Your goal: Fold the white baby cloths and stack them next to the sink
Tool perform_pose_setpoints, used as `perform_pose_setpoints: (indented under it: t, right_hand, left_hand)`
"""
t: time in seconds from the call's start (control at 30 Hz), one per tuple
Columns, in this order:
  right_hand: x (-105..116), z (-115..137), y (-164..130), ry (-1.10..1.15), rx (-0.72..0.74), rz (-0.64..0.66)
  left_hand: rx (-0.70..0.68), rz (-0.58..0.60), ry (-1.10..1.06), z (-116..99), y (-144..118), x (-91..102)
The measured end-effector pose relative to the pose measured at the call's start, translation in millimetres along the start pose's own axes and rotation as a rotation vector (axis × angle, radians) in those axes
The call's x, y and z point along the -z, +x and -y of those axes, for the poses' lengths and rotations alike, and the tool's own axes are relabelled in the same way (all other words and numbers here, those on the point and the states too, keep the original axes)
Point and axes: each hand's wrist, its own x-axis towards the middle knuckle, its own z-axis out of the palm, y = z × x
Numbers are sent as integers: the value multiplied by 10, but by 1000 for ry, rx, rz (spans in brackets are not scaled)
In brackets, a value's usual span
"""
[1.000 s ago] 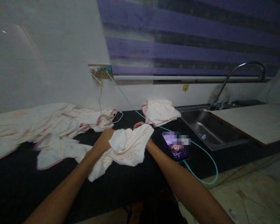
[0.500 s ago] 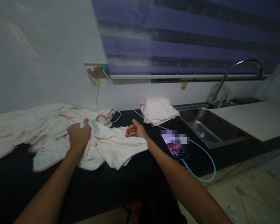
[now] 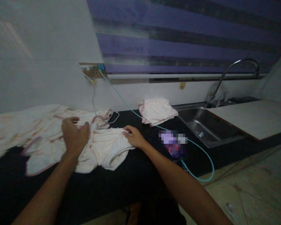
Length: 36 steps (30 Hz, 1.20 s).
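Note:
A cream garment (image 3: 110, 142) with a gathered band and pink edging lies rumpled on the black countertop (image 3: 103, 193). My right hand (image 3: 135, 137) pinches its upper right edge between thumb and fingers. Over the garment's left part is my left hand (image 3: 75, 133), thumb and fingers apart; it seems to hold nothing. Farther left, more cream cloth with pink edging (image 3: 32, 120) is spread along the wall, partly behind my left hand.
A folded cream cloth (image 3: 158, 112) lies at the back. Right of my hands, a phone (image 3: 172, 145) connects to a turquoise cable (image 3: 212, 165) from the wall socket (image 3: 93, 71). Beyond are a steel sink (image 3: 199, 128), a curved tap (image 3: 222, 76) and a white board (image 3: 255, 117).
My right hand has closed on the garment's edge, where its fingers were loosely curled before. My left hand has let go and moved slightly left. The garment's banded end has folded inward.

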Motion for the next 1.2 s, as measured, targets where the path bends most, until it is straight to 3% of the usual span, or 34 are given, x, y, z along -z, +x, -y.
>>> perform_pose_setpoints:
  t: [0.07,0.2,0.3,0.4,0.5,0.57,0.67,0.77,0.87,0.97,1.1,1.2]
  right_hand:
    - [29,10,1,-82,60,-160]
    - [92,114,-37,-169,61,-314]
    - [102,186,-54,-160,54,-356]
    - [97,208,-38,-103,77,-354]
    - [114,172,18,-29,82,-405]
    - [151,118,74,72,23,-512]
    - [241,9,159,241,-126,-725]
    - [315,-93,210,307,-203,-831]
    - [312,-155,225,424,-213,-837]
    - [239,-178,228,541,-175,-721]
    - [136,-185,216,598,-203,-577]
    - [98,-190,198,604,-213,-508]
  left_hand:
    - [-53,24,-45,-206,-65,-57]
    - [-247,387,-204,-648,-267,-232]
    - [-364,559,-276,-888,-436,-345]
    - [-469,565,-320,-1024,-546,-371]
    - [-533,470,-284,-1087,-572,-318]
    - [-576,416,-194,-1114,-566,-282]
    - [-624,425,-27,-1139,-562,-291]
    - [-556,490,78,-1115,-568,-369]
    - [-449,526,76,-1049,-556,-416]
    - [-320,510,5,-1020,-526,-354]
    - [-27,438,-215,-1097,-518,-193]
    - [63,407,-387,-1155,-549,-160]
